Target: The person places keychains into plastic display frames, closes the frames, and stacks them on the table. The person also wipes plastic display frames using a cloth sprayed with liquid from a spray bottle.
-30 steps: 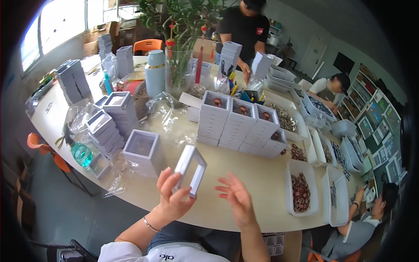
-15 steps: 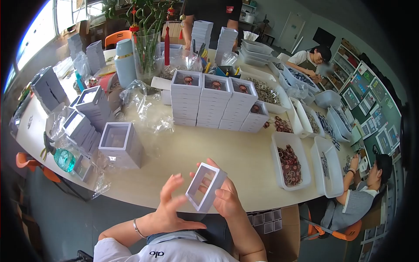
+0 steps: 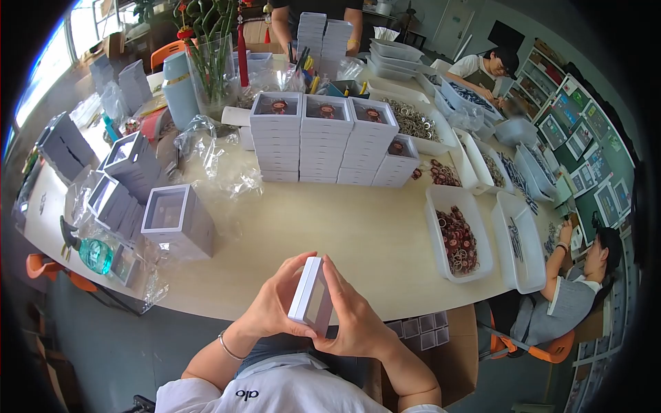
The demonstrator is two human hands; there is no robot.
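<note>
Between my two hands, over the near table edge, a white display box [image 3: 309, 297] with a clear window stands tilted on its side. My left hand [image 3: 279, 299] wraps its left face, thumb at the bottom. My right hand [image 3: 354, 313] presses the right side, fingertips near the top edge. Whether anything lies inside the box cannot be made out. Ahead on the table are stacks of white boxes [image 3: 320, 148], the top ones showing reddish-brown keychains through their windows. At the left, a shorter stack of windowed boxes [image 3: 177, 224] stands near the edge.
To the right sit a plastic bin of reddish-brown keychains [image 3: 454, 237] and a bin with metal pieces [image 3: 521, 241]. Left are a spray bottle [image 3: 93, 253] and crumpled plastic film [image 3: 224, 165]. An open cardboard box [image 3: 458, 351] is below the right edge. Co-workers sit at the right.
My left hand, spread and apart from the box before, now grips it. The box has turned edge-on between both hands. The view has tilted slightly downward.
</note>
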